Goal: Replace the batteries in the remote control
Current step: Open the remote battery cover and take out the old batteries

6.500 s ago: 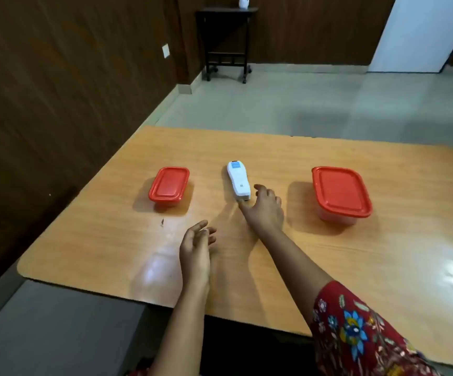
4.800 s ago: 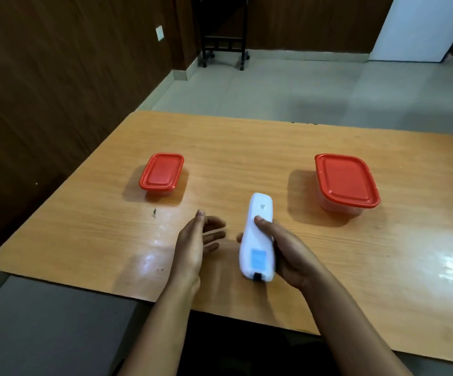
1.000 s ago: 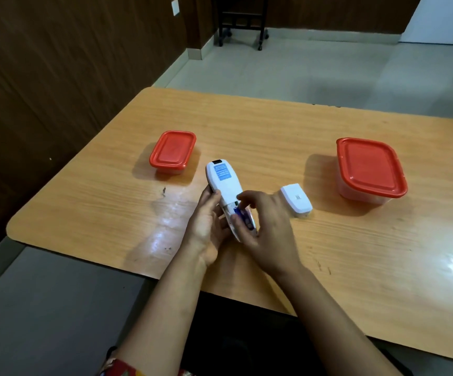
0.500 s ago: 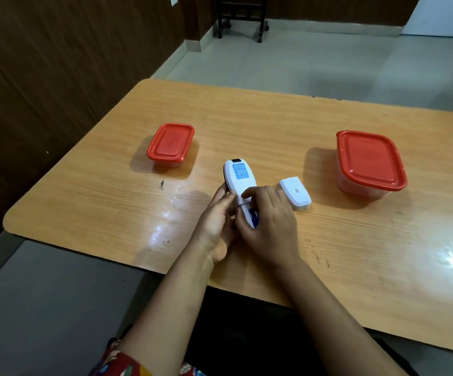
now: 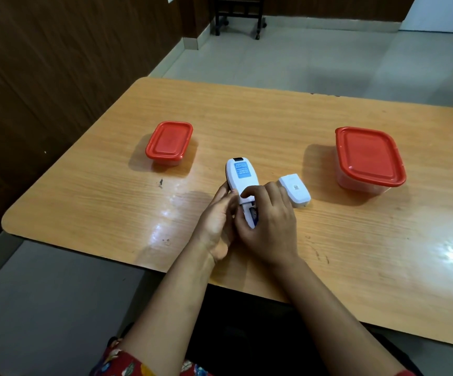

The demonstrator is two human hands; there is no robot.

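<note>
Both forearms reaching forward from bottom of view, bare, converging at centre. Left hand (image 5: 217, 223) lying palm inward, fingers curling around left side of remote (image 5: 240, 180) — thumb pressing against its edge. Right hand (image 5: 268, 221) arching over from right, back of hand facing up, wrist bent slightly inward; fingertips (image 5: 247, 195) pressing down on remote's lower half. Hands touching each other. Patterned sleeve edge showing at left elbow.
</note>
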